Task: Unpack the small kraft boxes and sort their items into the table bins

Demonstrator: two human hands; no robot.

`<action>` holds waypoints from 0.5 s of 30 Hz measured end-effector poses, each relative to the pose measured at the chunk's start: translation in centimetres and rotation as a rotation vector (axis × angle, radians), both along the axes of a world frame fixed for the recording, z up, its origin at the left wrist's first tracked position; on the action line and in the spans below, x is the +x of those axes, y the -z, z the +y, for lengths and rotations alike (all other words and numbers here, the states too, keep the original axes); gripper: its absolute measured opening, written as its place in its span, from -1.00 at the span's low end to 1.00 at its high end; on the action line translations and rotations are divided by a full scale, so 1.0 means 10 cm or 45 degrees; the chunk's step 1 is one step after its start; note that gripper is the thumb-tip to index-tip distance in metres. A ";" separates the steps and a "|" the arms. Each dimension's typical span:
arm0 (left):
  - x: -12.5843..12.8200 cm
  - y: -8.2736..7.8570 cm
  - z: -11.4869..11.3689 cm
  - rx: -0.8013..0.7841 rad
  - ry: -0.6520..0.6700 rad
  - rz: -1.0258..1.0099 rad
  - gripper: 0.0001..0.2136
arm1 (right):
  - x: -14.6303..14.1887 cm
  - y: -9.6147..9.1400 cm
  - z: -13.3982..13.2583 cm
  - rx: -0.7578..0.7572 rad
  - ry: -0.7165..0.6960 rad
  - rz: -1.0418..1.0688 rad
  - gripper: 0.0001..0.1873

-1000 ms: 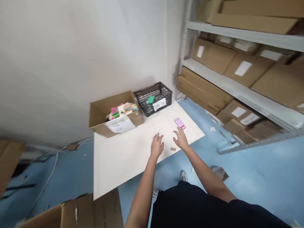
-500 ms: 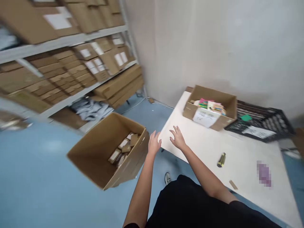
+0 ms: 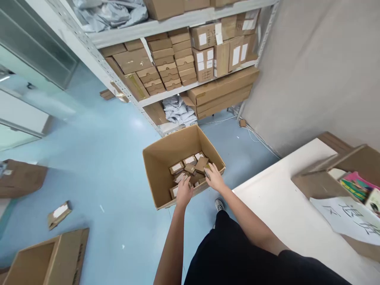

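Observation:
A large open cardboard box stands on the floor in front of me. Several small brown cartons with white labels lie loose at its bottom. My left hand is over the near side of the box, fingers apart and holding nothing I can see. Over the near right corner is my right hand, its fingers spread beside a small brown carton. Whether its fingertips touch that carton, I cannot tell.
Behind the box rises a metal shelf stacked with cartons. To the right, a white table bears an open box with colourful packets. A flat parcel and another large box are on the floor at left.
My view has turned left, bringing the large box to the middle. Both hands have moved from beside the table edge to over the box, and their fingers stay apart.

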State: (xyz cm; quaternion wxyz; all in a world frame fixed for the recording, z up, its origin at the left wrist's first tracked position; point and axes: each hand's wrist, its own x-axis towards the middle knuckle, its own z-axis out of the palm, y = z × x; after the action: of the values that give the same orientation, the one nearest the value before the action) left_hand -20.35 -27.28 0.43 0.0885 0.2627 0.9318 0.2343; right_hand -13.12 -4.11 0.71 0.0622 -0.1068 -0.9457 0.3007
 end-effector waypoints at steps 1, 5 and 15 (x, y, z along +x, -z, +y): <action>-0.07 0.02 -0.03 -0.019 -0.037 -0.019 -0.47 | -0.13 0.03 0.03 -0.011 -0.025 -0.026 -0.39; -0.30 0.06 -0.23 -0.107 -0.200 -0.122 -0.42 | -0.62 0.12 0.07 -0.052 -0.119 -0.148 -0.36; -0.79 0.58 -1.03 -0.292 -0.395 -0.398 -0.39 | -1.41 0.41 -0.62 -0.040 -0.335 -0.371 -0.32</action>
State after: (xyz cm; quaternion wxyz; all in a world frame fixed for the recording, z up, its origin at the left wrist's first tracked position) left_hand -28.21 -37.58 -5.32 0.2239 0.0654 0.9564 0.1758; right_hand -27.21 -10.35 -3.43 -0.1167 -0.0255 -0.9456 0.3026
